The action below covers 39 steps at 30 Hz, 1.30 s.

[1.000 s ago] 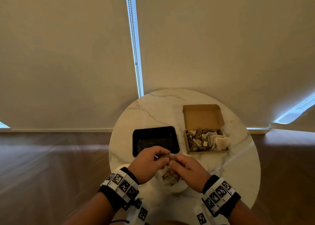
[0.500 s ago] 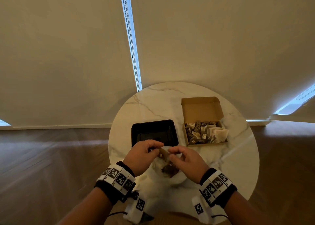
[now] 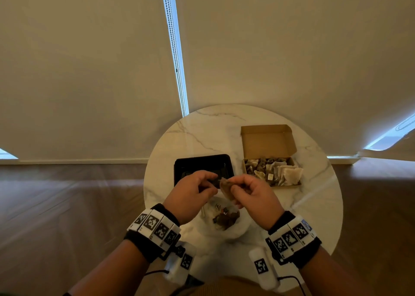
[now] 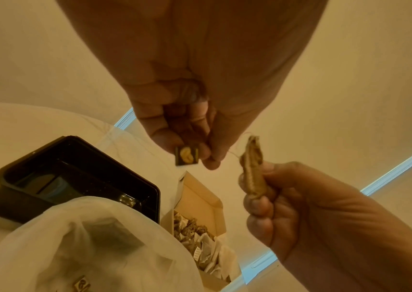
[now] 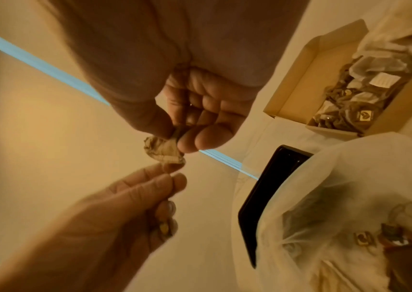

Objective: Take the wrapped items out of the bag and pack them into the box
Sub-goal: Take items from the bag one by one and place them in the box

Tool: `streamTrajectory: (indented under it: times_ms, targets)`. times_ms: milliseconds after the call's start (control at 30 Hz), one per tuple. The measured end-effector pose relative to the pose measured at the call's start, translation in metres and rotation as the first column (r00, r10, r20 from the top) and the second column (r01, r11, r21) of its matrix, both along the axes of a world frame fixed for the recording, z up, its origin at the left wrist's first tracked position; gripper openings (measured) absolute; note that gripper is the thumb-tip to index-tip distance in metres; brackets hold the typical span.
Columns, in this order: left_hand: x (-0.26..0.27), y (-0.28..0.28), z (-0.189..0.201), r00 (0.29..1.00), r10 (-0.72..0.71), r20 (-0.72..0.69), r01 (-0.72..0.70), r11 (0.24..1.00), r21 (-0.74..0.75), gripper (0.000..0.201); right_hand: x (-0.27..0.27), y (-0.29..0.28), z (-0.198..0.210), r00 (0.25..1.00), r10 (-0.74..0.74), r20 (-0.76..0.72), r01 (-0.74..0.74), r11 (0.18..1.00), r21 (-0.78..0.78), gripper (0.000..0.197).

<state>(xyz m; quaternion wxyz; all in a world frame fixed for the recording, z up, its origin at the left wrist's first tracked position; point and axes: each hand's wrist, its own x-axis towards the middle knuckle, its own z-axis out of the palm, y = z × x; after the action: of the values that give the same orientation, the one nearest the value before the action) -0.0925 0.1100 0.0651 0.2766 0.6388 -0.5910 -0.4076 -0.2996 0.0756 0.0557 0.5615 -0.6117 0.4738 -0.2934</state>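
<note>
Above the white translucent bag (image 3: 239,230), both hands hold one wrapped item, a brown tea-bag-like sachet (image 3: 225,187) with a thin string. My left hand (image 3: 211,182) pinches its small black tag with a gold mark (image 4: 186,156). My right hand (image 3: 236,184) pinches the crumpled sachet (image 5: 164,151) between thumb and fingers. A few more sachets and tags lie inside the bag (image 4: 87,237), near the table's front edge. The open cardboard box (image 3: 267,138) stands to the right and farther back, with several wrapped items in it.
A black plastic tray (image 3: 202,162) sits just behind my hands, left of the box. Everything rests on a small round marble table (image 3: 202,132) that stands against a pale blind. Brown floor surrounds the table.
Both hands have risen a little above the bag and drawn slightly apart, so the tag in the left hand is now separate from the sachet in the right.
</note>
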Motion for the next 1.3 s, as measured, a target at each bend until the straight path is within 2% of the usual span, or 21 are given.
streamTrajectory:
  times_ms: [133,300,533,667,800,900,967,1100,1200,1300]
  targets:
    - [0.000,0.002,-0.001,1.000,-0.016,0.022,0.016,1.000,-0.008,0.018,-0.005,-0.006,0.005,0.990,-0.106,0.088,0.094,0.987,0.132,0.017]
    - [-0.005,0.002,-0.003,1.000,-0.003,-0.010,0.003,1.000,0.018,0.014,-0.007,-0.008,0.005,0.937,-0.239,0.256,0.148,0.933,0.329,0.017]
    - [-0.004,0.005,-0.007,1.000,0.016,-0.023,-0.015,0.999,0.036,0.012,-0.009,-0.011,0.006,0.858,-0.296,0.420,0.039,0.853,0.521,0.010]
    - [-0.003,0.006,-0.004,0.999,0.020,-0.036,-0.018,0.999,0.032,0.017,-0.008,-0.015,0.000,0.875,-0.331,0.354,0.119,0.854,0.506,0.007]
    - [-0.010,0.004,0.010,0.986,0.043,-0.163,-0.043,0.999,0.003,0.018,-0.002,-0.017,-0.008,0.927,-0.308,0.216,0.203,0.893,0.401,0.008]
    - [-0.021,0.002,0.019,0.974,-0.044,-0.223,0.038,0.999,-0.030,0.018,0.006,-0.019,-0.009,0.935,-0.300,0.190,0.212,0.901,0.379,0.012]
    - [-0.026,0.001,0.016,0.971,-0.106,-0.212,0.104,0.994,-0.020,0.019,0.011,-0.022,-0.007,0.936,-0.303,0.181,0.215,0.897,0.386,0.010]
    - [-0.025,0.003,0.004,0.973,-0.139,-0.183,0.157,0.984,0.086,0.021,0.017,-0.028,0.005,0.905,-0.340,0.255,0.185,0.855,0.484,0.005]
    - [-0.020,0.005,-0.001,0.980,-0.105,-0.167,0.125,0.985,0.116,0.022,0.014,-0.031,0.010,0.888,-0.348,0.300,0.146,0.833,0.534,0.011]
    - [-0.017,0.002,-0.004,0.978,-0.044,-0.206,0.072,0.989,0.132,0.021,0.012,-0.031,0.013,0.878,-0.329,0.348,0.082,0.820,0.567,0.008]
